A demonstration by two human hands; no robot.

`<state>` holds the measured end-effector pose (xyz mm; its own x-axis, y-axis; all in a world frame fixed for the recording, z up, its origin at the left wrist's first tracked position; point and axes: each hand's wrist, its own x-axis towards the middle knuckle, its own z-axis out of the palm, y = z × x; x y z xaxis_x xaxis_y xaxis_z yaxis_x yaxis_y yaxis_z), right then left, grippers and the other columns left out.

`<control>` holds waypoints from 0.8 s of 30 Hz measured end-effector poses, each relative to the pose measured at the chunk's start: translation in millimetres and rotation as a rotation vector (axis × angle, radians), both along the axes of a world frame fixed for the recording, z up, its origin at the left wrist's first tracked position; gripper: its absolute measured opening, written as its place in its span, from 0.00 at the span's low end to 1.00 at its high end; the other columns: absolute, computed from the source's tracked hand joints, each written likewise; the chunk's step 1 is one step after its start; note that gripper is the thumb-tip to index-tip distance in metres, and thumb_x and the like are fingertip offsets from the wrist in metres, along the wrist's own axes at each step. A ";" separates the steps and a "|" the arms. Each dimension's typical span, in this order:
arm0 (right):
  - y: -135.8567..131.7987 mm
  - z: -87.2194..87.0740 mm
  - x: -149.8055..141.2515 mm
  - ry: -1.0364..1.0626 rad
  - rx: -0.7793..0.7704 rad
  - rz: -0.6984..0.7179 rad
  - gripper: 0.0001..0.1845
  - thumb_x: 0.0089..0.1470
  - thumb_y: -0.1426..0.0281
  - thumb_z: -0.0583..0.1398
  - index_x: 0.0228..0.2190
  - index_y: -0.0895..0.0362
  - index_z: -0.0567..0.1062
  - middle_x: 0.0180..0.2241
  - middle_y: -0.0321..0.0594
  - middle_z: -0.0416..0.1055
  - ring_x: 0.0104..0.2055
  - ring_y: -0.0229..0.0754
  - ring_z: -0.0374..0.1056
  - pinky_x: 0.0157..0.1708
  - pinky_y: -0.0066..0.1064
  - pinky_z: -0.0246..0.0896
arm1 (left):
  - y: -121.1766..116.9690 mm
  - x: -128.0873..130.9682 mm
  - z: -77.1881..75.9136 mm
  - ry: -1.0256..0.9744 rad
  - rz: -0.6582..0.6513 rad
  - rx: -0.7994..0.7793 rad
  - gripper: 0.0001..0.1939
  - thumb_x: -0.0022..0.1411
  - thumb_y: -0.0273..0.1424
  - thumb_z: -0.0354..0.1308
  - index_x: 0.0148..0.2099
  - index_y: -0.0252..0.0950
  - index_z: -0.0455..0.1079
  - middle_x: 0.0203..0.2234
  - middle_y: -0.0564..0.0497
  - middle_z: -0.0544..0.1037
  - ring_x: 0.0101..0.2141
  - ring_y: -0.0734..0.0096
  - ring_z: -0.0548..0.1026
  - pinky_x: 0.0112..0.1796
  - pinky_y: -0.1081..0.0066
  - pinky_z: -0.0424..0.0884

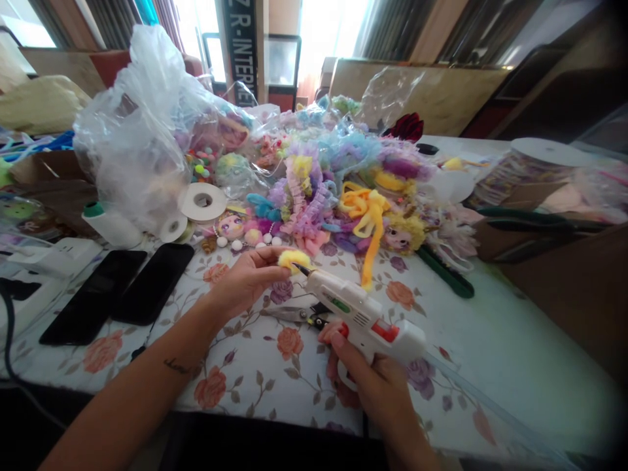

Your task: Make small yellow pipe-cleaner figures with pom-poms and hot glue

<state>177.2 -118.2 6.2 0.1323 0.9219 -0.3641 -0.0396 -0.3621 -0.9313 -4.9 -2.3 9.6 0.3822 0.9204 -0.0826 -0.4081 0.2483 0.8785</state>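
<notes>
My left hand (245, 278) is closed on a small fuzzy yellow piece (293, 261), pinched between thumb and fingers above the flowered tablecloth (230, 366). In my right hand (366, 373) is a white hot glue gun (363, 311) with a red trigger, its handle gripped by my fingers. The dark nozzle points left and meets the yellow piece or lies just in front of it; I cannot tell if they touch. A clear glue stick trails from the gun's back end. Below the gun lies a pair of scissors (294, 314), partly hidden by it.
Two black phones (154, 282) lie at left beside a white power strip (53, 258). A pile of pastel ribbons (309, 203), doll heads (400, 232) and a plastic bag (137, 131) spreads along the back. Green-handled pliers (449, 271) and a cardboard box (564, 281) are at right.
</notes>
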 end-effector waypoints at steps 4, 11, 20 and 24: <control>-0.1 0.0 -0.2 -0.011 -0.025 -0.006 0.21 0.46 0.51 0.65 0.29 0.57 0.73 0.15 0.32 0.65 0.13 0.32 0.56 0.11 0.23 0.48 | -0.8 0.4 -1.6 0.012 -0.017 0.003 0.16 0.47 0.24 0.70 0.41 0.38 0.80 0.35 0.52 0.82 0.35 0.73 0.77 0.39 0.75 0.70; -1.1 0.3 0.2 -0.038 -0.017 -0.017 0.20 0.46 0.52 0.66 0.26 0.57 0.73 0.15 0.32 0.66 0.13 0.31 0.55 0.12 0.22 0.49 | 1.5 -0.7 -2.3 -0.012 -0.023 0.002 0.15 0.48 0.24 0.69 0.42 0.38 0.80 0.37 0.51 0.82 0.37 0.71 0.77 0.41 0.73 0.69; -0.7 -0.7 -0.8 -0.038 -0.025 -0.029 0.20 0.46 0.52 0.66 0.25 0.57 0.73 0.15 0.32 0.66 0.12 0.31 0.56 0.11 0.22 0.48 | -0.3 0.5 -0.1 -0.001 -0.026 -0.023 0.15 0.47 0.23 0.70 0.40 0.37 0.80 0.34 0.51 0.82 0.34 0.73 0.77 0.38 0.77 0.70; -1.0 -1.2 0.0 -0.038 -0.009 -0.008 0.20 0.46 0.52 0.65 0.25 0.57 0.73 0.15 0.33 0.66 0.12 0.31 0.56 0.11 0.23 0.48 | 0.6 0.1 -0.5 -0.016 -0.017 -0.017 0.15 0.47 0.23 0.69 0.40 0.37 0.80 0.35 0.51 0.82 0.34 0.73 0.77 0.38 0.76 0.71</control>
